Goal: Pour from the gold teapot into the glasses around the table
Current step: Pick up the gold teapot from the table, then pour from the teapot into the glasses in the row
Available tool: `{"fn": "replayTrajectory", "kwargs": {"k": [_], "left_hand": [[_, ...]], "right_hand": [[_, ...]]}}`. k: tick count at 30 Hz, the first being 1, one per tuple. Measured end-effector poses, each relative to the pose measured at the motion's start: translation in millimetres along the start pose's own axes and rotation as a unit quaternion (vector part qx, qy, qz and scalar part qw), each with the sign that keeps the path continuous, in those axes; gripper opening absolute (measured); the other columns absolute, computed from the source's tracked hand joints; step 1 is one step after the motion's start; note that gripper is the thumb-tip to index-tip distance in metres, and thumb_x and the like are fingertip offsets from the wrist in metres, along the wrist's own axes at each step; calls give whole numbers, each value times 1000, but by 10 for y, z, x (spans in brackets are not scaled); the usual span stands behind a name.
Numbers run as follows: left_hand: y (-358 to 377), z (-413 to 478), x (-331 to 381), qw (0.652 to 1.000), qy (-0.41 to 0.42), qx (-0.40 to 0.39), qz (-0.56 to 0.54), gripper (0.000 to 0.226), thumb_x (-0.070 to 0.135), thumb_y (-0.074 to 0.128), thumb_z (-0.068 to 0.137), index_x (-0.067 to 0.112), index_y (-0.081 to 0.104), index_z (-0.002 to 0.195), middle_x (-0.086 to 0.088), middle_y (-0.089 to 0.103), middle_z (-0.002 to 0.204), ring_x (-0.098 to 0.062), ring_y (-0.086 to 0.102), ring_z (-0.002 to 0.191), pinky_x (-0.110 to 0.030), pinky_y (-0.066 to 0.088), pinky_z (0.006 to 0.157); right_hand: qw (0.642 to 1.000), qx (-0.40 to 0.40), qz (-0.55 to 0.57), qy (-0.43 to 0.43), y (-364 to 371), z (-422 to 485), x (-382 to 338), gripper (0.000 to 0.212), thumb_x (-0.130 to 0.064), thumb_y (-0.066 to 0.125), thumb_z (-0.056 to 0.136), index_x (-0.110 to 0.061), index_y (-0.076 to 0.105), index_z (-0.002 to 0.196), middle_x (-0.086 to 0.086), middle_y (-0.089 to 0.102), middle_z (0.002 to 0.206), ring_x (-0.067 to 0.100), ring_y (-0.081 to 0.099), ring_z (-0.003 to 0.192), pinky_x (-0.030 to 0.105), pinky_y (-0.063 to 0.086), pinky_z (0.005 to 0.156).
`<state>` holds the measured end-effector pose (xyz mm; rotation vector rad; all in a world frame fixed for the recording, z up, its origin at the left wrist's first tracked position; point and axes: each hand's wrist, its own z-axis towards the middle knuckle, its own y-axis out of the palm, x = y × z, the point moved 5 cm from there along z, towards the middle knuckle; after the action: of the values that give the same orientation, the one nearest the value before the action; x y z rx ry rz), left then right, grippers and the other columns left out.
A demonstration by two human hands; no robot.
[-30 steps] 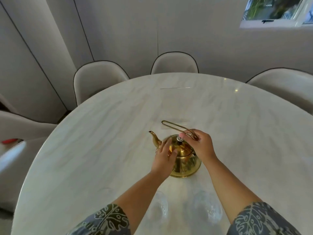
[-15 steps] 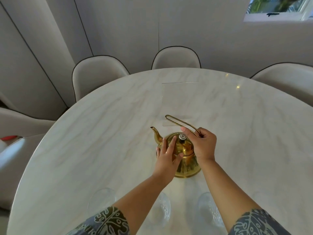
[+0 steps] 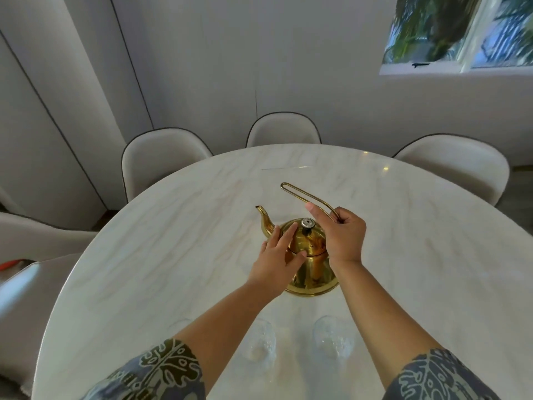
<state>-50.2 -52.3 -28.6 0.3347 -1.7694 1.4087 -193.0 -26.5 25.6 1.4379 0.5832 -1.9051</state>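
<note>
The gold teapot (image 3: 310,267) stands on the white marble table (image 3: 144,269), spout pointing far left, silver knob on its lid. My right hand (image 3: 341,236) grips its thin wire handle, which rises toward the far side. My left hand (image 3: 278,259) rests flat against the pot's left side and lid, fingers spread. Two clear glasses stand near my edge, one (image 3: 261,346) between my forearms at the left and one (image 3: 331,340) at the right. A fainter third glass (image 3: 180,324) shows left of my left forearm.
Cream chairs ring the table: one at far left (image 3: 161,157), one at far centre (image 3: 284,129), one at far right (image 3: 452,166), another at the left edge (image 3: 37,235). A window (image 3: 461,33) is high on the right wall.
My right hand has lifted the wire handle higher and gripped it further down. My left hand stays on the pot. The camera tilted up, showing more wall and window.
</note>
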Motion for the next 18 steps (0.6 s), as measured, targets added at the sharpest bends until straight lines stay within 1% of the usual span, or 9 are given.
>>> {"fn": "replayTrajectory", "kwargs": {"k": [3,6,8,10,13,15,18], "left_hand": [[-70,-170,375,999,27,9,-13,62,60,43,85,57,12,139,7,6,161,-29,32,141,-51,40,107],[-60,-396,757,998,54,16,-5,60,54,44,90,47,18,144,2,10,160,-30,23,144,-50,35,111],[9,-584,995,997,75,13,1,59,50,43,93,41,20,146,0,15,159,-28,21,145,-48,32,113],[140,-749,1184,995,98,1,-1,58,48,43,93,36,21,146,-1,20,158,-27,24,144,-48,33,112],[425,-980,1378,992,125,-21,-16,57,48,44,93,37,23,145,-2,28,153,-28,31,140,-49,36,109],[642,-1123,1478,989,138,-36,-29,56,50,43,91,40,23,143,-1,31,150,-29,36,136,-49,39,107],[967,-1310,1596,987,144,-62,-42,57,54,43,90,43,22,141,1,30,150,-29,39,133,-49,42,105]], "right_hand": [[1000,18,5,-9,-262,-93,-393,57,-34,83,70,-14,35,46,-10,32,37,9,29,41,23,36,48],[999,43,4,-17,-594,-242,-723,54,-35,81,71,-15,38,47,-10,35,38,8,32,40,20,38,47],[998,62,0,-22,-846,-361,-888,53,-35,82,71,-14,39,47,-9,35,41,8,32,41,18,38,46],[996,79,-8,-26,-1108,-479,-994,53,-35,82,71,-13,39,48,-6,34,43,8,31,42,16,38,45],[993,106,-36,-29,-1524,-671,-1074,54,-37,82,70,-12,39,48,-4,35,44,8,32,41,12,36,42],[991,124,-53,-26,-1793,-790,-1086,55,-38,83,68,-12,39,48,-4,34,44,8,31,42,14,36,44],[988,139,-70,-14,-2158,-944,-1041,53,-39,83,67,-9,42,51,0,36,47,11,32,47,22,38,49]]}}
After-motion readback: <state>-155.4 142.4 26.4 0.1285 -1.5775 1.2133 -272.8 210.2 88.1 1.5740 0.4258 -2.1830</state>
